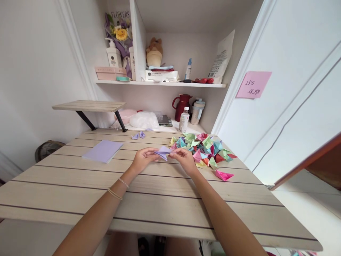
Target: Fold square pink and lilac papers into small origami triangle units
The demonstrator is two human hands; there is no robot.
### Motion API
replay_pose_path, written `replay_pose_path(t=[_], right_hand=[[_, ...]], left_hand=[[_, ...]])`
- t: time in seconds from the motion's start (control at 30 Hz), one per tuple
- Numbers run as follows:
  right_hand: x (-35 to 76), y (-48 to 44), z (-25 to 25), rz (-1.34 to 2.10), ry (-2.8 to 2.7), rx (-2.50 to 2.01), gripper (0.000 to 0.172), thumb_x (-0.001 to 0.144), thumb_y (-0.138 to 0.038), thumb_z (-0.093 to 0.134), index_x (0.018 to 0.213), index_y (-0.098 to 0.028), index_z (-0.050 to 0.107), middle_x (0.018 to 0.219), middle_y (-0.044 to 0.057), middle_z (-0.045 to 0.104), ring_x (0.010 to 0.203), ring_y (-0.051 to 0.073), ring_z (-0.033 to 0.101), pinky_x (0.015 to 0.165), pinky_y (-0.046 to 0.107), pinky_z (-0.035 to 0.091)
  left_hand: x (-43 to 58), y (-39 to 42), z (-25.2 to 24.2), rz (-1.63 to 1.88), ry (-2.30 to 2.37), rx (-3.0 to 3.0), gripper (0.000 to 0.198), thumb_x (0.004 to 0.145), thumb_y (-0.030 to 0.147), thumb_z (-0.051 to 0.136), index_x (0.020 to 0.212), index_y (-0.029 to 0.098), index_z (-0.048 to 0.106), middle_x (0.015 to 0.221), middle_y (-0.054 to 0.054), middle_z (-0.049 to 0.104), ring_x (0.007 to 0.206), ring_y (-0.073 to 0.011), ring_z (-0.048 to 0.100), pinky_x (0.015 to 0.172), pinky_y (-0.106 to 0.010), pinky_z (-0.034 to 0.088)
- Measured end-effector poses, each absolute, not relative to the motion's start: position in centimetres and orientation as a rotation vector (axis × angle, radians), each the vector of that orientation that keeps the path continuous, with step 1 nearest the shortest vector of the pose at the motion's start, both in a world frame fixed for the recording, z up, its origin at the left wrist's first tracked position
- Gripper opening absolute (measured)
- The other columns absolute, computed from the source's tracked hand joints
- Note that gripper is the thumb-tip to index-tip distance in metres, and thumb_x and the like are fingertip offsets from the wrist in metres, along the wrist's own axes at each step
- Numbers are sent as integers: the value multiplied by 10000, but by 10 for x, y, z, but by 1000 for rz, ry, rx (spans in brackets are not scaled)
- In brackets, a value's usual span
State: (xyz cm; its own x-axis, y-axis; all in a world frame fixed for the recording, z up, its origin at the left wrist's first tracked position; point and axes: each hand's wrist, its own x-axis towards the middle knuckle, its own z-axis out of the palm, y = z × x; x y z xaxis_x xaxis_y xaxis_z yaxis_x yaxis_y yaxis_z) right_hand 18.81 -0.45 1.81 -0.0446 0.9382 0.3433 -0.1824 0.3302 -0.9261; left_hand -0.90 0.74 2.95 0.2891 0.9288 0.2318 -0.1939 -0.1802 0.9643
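Observation:
Between my hands, above the middle of the table, is a folded purple paper (163, 153) with pointed corners. My left hand (145, 158) pinches its left end, and my right hand (184, 159) pinches its right end. Two small folded purple pieces (138, 135) lie beyond my left hand. To the left is a stack of purple paper sheets (103, 151). A pile of colourful folded paper boats (204, 147) sits just beyond and right of my right hand, with a pink paper boat (224, 175) apart at its near side.
The slatted wooden table (160, 206) reaches back to a white shelf unit. A small raised stand (89, 105) is at the back left. At the back stand a clear bottle (183, 121), a red jug (182, 107) and a pale tumbler (197, 112), near a plastic bag (144, 120).

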Motion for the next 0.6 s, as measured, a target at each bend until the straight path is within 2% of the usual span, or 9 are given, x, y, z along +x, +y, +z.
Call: replay_pose_path(t=[0.1, 0.27, 0.5, 0.6], right_hand=[[188, -3, 16, 1086, -1262, -769, 186, 580, -266, 732, 732, -200, 647, 768, 9, 667, 739, 167, 626, 726, 314, 485], [186, -2, 13, 1222, -1377, -712, 298, 567, -259, 732, 852, -208, 662, 869, 33, 672, 811, 194, 622, 738, 333, 488], [184, -6, 15, 999, -1479, -893, 200, 583, -305, 709, 748, -193, 705, 779, 43, 687, 699, 181, 612, 651, 294, 472], [182, -7, 17, 924, -1482, -925, 199, 623, -360, 679, 710, -182, 698, 721, 44, 681, 672, 177, 597, 629, 285, 455]], left_hand=[[-10, 8, 27, 1149, 726, 1442, 457, 525, 229, 765, 943, 102, 631, 885, -117, 691, 788, -235, 655, 755, -370, 517], [-11, 10, 23, 1153, 729, 1486, 323, 544, 210, 751, 836, 101, 666, 907, -118, 687, 836, -226, 646, 816, -343, 493], [-8, 9, 23, 1225, 804, 1559, 230, 510, 222, 763, 699, 115, 690, 799, -94, 702, 762, -216, 652, 762, -320, 508], [-7, 6, 27, 1275, 836, 1519, 202, 554, 274, 738, 665, 114, 682, 739, -90, 700, 735, -219, 654, 742, -328, 513]])
